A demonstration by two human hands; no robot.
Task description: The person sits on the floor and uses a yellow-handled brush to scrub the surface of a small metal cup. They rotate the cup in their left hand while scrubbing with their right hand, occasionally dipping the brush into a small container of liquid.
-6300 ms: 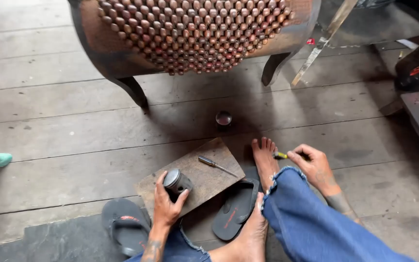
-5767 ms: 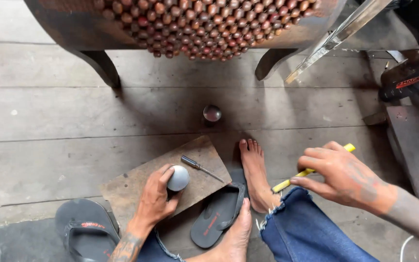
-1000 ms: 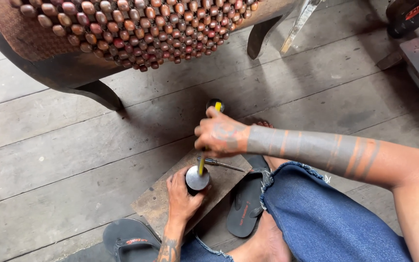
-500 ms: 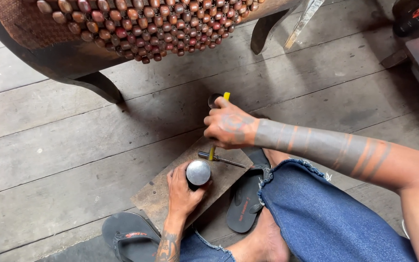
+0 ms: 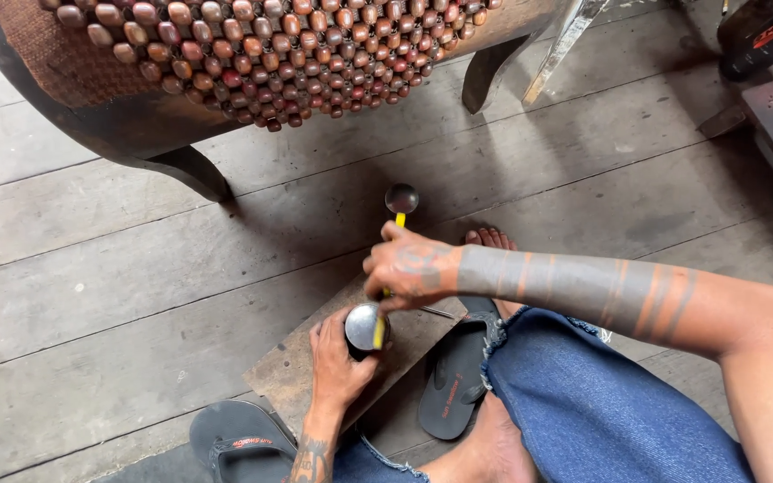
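Left hand (image 5: pixel 337 362) grasping small metal-topped can (image 5: pixel 365 327) on board (image 5: pixel 293 376), right hand (image 5: pixel 409 268) gripping yellow tool (image 5: pixel 388 286)

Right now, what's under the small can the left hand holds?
The small can stands on a flat wooden board lying on the plank floor. The left hand hides its base.

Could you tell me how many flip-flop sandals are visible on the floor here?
2. One dark flip-flop lies beside the wooden board, by the person's bare foot. The other flip-flop is at the bottom edge, left of the left forearm. None else shows, though the legs could hide more.
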